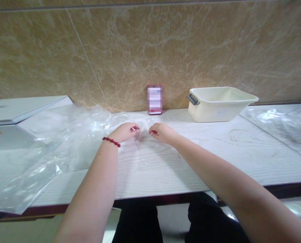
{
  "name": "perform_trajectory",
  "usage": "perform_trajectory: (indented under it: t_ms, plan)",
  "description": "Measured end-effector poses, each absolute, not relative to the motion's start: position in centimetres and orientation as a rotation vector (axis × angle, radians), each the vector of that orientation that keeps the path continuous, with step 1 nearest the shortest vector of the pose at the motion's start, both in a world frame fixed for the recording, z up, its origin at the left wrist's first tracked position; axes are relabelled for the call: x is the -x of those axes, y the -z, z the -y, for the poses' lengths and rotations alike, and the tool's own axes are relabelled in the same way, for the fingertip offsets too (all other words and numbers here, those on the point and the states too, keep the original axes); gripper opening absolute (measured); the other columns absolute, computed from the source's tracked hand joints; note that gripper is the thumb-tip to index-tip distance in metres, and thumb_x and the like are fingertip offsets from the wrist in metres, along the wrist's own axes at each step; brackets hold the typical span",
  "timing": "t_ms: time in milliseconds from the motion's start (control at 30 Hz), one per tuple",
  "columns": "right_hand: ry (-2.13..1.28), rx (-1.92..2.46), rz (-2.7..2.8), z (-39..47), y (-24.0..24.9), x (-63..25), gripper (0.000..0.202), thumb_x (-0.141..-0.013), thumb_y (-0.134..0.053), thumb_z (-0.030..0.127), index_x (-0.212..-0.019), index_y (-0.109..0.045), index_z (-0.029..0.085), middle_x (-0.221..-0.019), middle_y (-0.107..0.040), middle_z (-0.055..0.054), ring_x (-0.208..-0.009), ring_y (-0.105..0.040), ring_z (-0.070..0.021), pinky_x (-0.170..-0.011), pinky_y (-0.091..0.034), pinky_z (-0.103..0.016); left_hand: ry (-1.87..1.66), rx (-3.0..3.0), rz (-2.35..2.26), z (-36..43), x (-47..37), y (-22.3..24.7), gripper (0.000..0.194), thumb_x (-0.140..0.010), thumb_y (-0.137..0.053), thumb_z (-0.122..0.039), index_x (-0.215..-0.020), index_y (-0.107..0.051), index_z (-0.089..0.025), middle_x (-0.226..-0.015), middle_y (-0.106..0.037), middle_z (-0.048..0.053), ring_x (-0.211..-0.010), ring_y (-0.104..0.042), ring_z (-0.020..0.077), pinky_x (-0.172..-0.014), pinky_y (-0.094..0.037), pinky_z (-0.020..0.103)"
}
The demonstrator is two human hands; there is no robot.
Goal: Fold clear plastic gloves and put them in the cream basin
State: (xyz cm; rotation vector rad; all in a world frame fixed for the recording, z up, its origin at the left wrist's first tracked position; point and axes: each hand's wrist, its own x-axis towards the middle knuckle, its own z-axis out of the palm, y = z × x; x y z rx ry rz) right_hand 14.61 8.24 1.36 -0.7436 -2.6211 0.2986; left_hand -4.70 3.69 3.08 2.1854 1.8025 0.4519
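My left hand (127,131), with a dark red bead bracelet (111,141) at its wrist, pinches a thin clear plastic bag (139,135) over the middle of the table. A short gap to the right, my right hand (162,132) is closed in a pinch at the other side of the same see-through film. Faint glints below the hands suggest the film hangs down or lies on the wood grain; its outline is hard to make out. Beside my left forearm spreads a pile of clear plastic bags (83,135), reaching the table's front edge.
A phone (155,100) with its screen lit leans on the marbled wall (130,50). Right of it stands a cream plastic bin (213,109) with a grey handle. A white box (26,109) sits at the far left. More clear plastic (292,123) lies far right on the white table (170,175).
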Motion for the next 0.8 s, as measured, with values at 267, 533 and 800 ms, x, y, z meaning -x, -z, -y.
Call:
perform_trajectory:
  t_ms: [267,533,800]
  plan:
    - [-0.288,0.614,2.701,-8.3,-0.9,-14.6,0.02,-0.07,-0.045,0.007,-0.078,-0.062,0.013,-0.081,-0.059,-0.006,-0.08,-0.05,-0.0119,-0.074,-0.035,-0.021,-0.224,-2.237,-1.777,-3.7,6.4,-2.5,0.041,-0.069,-0.046,-0.046,-0.105,-0.055,-0.028,-0.121,-0.044,0.004,-0.117,-0.03,0.0227,-0.095,-0.022,0.033]
    - [-0.246,0.68,2.758,-8.4,-1.0,-14.6,0.02,-0.072,-0.044,0.009,-0.082,-0.061,0.013,-0.084,-0.06,-0.006,-0.083,-0.051,-0.0136,-0.076,-0.035,-0.022,0.048,-2.128,-1.898,-3.8,5.6,-2.1,0.056,-0.063,-0.042,-0.063,-0.111,-0.047,-0.035,-0.137,-0.014,0.003,-0.123,0.0,0.035,-0.092,-0.006,0.053]
    - [-0.22,0.732,2.777,-9.0,-0.5,-14.7,0.023,-0.072,-0.043,0.008,-0.084,-0.061,0.014,-0.089,-0.06,-0.006,-0.087,-0.051,-0.0136,-0.077,-0.034,-0.022,0.053,-2.081,-1.895,-3.7,5.9,-2.1,0.059,-0.06,-0.043,-0.065,-0.113,-0.045,-0.038,-0.135,-0.022,0.003,-0.122,-0.005,0.0359,-0.092,-0.01,0.052]
